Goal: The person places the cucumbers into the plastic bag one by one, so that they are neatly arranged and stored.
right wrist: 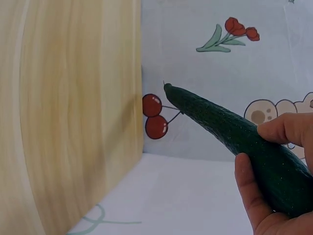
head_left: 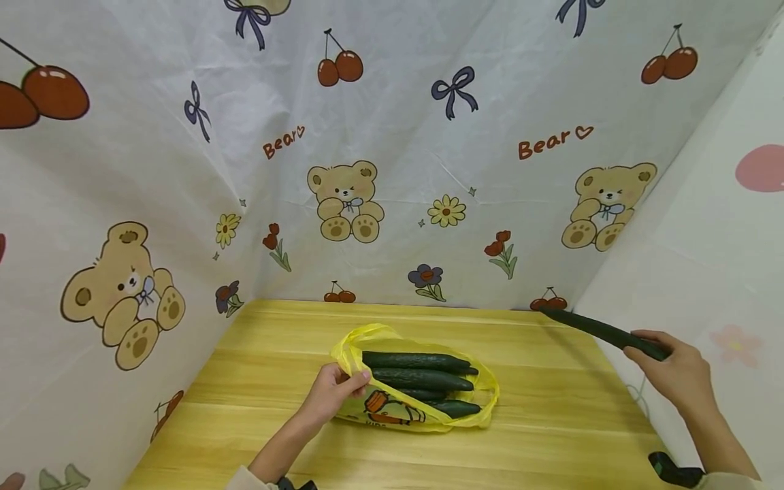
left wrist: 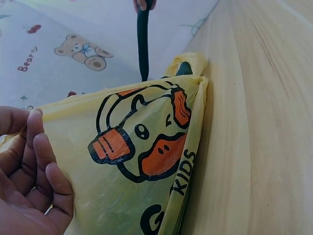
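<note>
A yellow plastic bag [head_left: 392,416] with a printed cartoon duck and the word KIDS lies on the table, its mouth spread open. Inside it rest several dark green cucumbers [head_left: 422,379]. My left hand [head_left: 333,389] pinches the bag's near left rim between thumb and fingers; in the left wrist view the film [left wrist: 117,147] is drawn taut from those fingertips. Off to the right, my right hand [head_left: 676,371] grips one long cucumber [right wrist: 220,120] near its end. That cucumber is raised over the right side of the table and points left toward the back wall.
The wood-grain table [head_left: 269,367] is bordered by a white printed sheet [head_left: 392,136] at the back and both sides, patterned with bears, cherries and flowers. The right side sheet [head_left: 674,258] stands close beside my right hand. Dark wrist-camera parts [head_left: 674,469] show at the bottom edge.
</note>
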`<state>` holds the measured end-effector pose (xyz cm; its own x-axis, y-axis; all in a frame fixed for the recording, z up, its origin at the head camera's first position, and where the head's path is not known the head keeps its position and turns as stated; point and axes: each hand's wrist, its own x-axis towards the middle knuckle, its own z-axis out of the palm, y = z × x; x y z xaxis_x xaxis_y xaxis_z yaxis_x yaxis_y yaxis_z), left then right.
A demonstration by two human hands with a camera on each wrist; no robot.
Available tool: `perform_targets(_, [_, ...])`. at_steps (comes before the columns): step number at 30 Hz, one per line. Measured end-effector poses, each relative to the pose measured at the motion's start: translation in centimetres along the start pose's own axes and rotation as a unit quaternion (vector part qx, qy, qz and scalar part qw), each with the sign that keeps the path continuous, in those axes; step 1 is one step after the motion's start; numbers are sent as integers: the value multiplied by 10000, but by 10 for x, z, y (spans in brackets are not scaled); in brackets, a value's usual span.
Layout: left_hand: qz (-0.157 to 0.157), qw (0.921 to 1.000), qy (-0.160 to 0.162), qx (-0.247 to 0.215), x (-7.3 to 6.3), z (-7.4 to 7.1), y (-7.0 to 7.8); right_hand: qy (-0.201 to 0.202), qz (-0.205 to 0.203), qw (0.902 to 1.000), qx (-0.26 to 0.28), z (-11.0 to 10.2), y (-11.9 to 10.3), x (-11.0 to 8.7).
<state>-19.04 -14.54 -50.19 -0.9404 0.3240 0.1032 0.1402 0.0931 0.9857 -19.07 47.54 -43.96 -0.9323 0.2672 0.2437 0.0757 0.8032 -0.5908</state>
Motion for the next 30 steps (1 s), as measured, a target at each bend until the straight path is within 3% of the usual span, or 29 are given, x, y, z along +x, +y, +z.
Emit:
perform_targets(15, [-12, 10000, 58, -30, -1, 0, -2, -445, -218, 9982, 350, 0, -31, -21])
perform_targets(24, [-58, 9999, 38, -110, -1, 0, -2, -934, -175, 9921, 817, 0, -42, -34])
perform_targets(30, [-50, 9999, 64, -95, -2, 0, -2, -981, -418, 9872, 1187, 4, -50, -39])
